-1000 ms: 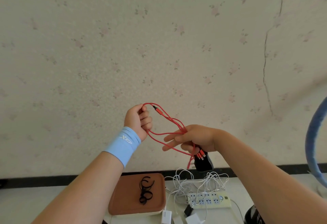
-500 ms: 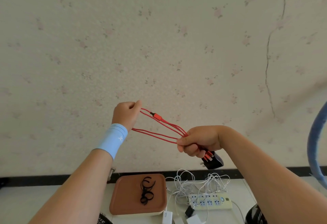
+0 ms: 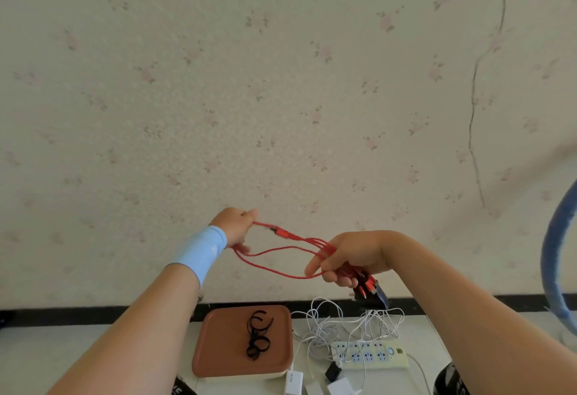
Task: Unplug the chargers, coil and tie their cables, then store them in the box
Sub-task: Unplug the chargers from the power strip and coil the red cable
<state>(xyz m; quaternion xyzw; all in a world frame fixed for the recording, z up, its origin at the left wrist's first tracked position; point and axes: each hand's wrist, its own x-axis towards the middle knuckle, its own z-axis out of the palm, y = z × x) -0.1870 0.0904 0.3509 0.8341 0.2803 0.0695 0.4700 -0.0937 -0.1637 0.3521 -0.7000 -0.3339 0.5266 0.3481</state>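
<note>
Head view — left hand (image 3: 235,227), right hand (image 3: 352,257) grip one red cable (image 3: 282,233).

Left wrist: one wide light-blue elastic wristband (image 3: 203,249); small white logo (image 3: 214,248) on its outer face, too blurred to read. My left hand (image 3: 235,226) and my right hand (image 3: 349,257): bare. My left forearm (image 3: 134,332) and right forearm (image 3: 468,316): bare, unsleeved to the near edge. Near edge, left of centre: dark cloth (image 3: 181,390) with white lettering, cut off; whether I wear it, I cannot tell.
</note>
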